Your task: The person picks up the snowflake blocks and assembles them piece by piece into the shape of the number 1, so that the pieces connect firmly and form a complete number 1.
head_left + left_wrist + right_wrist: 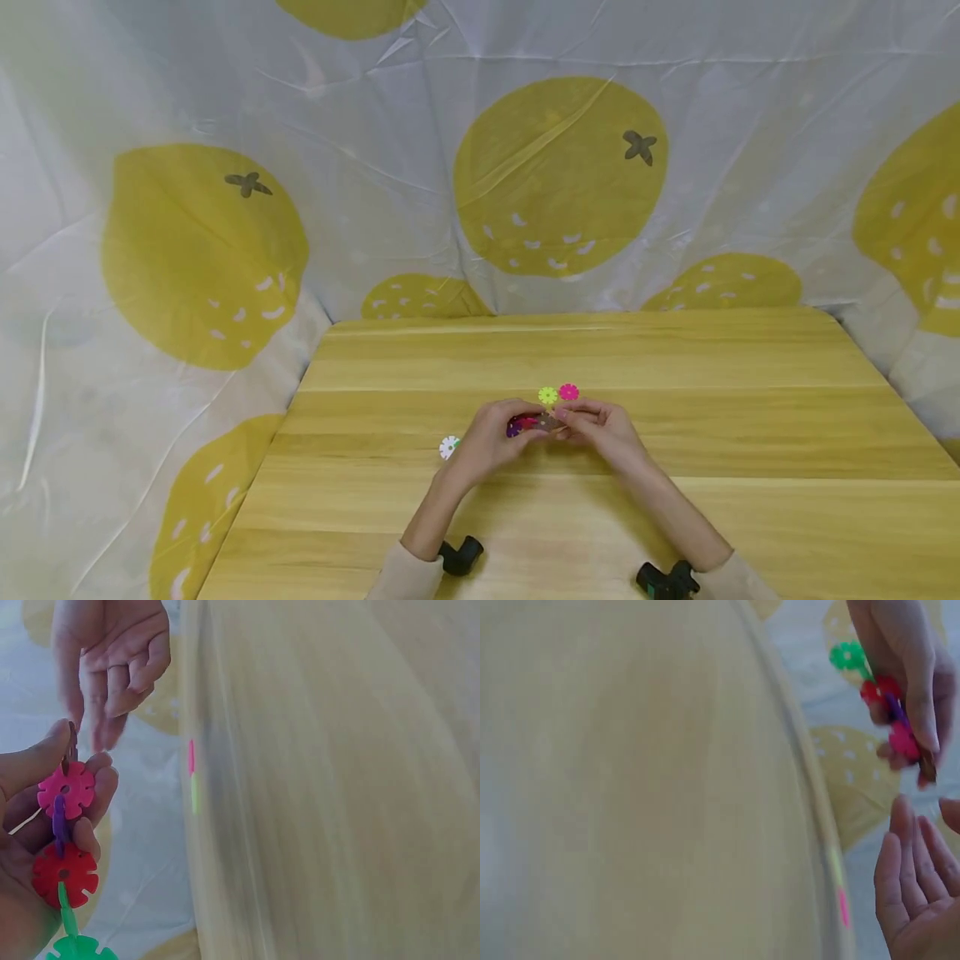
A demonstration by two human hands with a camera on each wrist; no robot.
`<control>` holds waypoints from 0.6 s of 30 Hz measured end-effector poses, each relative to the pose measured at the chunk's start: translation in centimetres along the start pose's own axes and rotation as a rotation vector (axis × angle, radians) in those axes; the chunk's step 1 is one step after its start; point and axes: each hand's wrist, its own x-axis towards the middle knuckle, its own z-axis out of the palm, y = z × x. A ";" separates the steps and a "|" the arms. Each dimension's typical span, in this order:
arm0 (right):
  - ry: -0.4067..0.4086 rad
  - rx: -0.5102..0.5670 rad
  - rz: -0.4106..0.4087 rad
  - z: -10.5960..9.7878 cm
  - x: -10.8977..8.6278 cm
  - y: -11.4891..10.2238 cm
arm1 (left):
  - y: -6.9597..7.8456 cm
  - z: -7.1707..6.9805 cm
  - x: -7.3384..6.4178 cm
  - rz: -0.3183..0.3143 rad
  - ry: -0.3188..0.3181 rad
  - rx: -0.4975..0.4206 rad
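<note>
A pale cloth point(390, 167) printed with big yellow fruit hangs behind a wooden table point(750, 425) and drapes down its left side. Over the table, a person in beige sleeves point(408, 573) brings two bare hands together, a black device point(461, 556) at the left wrist and a second black device point(667, 581) at the right.

The left hand point(491, 437) grips a chain point(61, 836) of notched plastic discs, its thumb and fingers closed narrowly on the upper end. The right hand point(611, 429) faces it, its fingers loosely extended and its thumb set apart from them; the right wrist view shows it in a wide, relaxed pose just beside the chain's end.

The chain lies along the left palm, its discs set at angles to one another. A brown disc point(72, 746) leads, pinched near the left thumb's tip, followed by a pink disc point(79, 784), a purple disc point(60, 817) seen edge-on, a red disc point(79, 877) and green pieces point(82, 949) at the lower edge of the left wrist view.

A white disc point(447, 448) shows beside the left wrist, green against it; whether it joins the chain cannot be told. Beyond the hands, a lime disc point(547, 396) and a magenta disc point(569, 392) sit side by side on the table.
</note>
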 end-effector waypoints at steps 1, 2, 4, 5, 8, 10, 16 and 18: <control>0.017 -0.025 -0.019 -0.4 0.2 -0.2 | -0.1 -0.1 0.0 -0.008 0.005 -0.004; 0.038 -0.060 -0.038 -0.9 0.5 -0.3 | -0.1 -0.3 0.1 -0.017 0.011 -0.009; 0.077 -0.142 -0.070 -2.1 1.1 -0.7 | -0.2 -0.5 0.0 -0.030 0.024 -0.011; 0.092 -0.182 -0.078 -2.7 1.4 -0.9 | -0.3 -0.7 0.0 -0.037 0.032 -0.009; 0.112 -0.328 -0.068 -4.4 2.3 -1.4 | -0.4 -1.0 -0.1 -0.050 0.048 -0.005; 0.099 -0.394 -0.049 -5.3 2.8 -1.7 | -0.4 -1.1 -0.2 -0.051 0.053 -0.002; 0.062 -0.456 0.006 -6.1 3.8 -1.8 | -0.7 -1.3 -0.1 -0.080 0.031 -0.043; 0.059 -0.462 -0.001 -5.9 4.3 -1.6 | -0.6 -1.3 -0.1 -0.099 0.016 -0.077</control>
